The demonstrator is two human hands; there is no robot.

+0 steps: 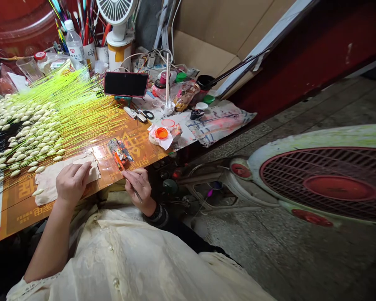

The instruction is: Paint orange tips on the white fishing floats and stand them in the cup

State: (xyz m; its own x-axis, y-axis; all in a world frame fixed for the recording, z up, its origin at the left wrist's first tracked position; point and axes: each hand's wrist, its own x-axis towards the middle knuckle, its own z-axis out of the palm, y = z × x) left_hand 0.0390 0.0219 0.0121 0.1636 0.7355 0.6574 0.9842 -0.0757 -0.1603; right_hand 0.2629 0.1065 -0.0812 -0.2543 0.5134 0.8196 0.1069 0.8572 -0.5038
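My right hand (139, 189) grips a thin paintbrush (138, 195) near the table's front edge. The brush end, coloured orange, points at a small paint-smeared palette (115, 147) and seems to touch it. On a pale cloth (47, 184) rests my left hand (71, 182), its fingers bent and pressed together; what they hold, if anything, is hidden. One cream, bud-shaped piece (37, 192) lies on the cloth's left part. Many more cream buds (34, 142) on thin yellow-green stems (72, 96) spread over the table's left side.
An open orange paint pot (161, 133) stands on white tissue beyond my right hand. Behind it are a phone (125, 84) on a stand, scissors (142, 112), a cup with sticks (168, 108) and a bottle (74, 44). A large floor fan (326, 175) stands at right.
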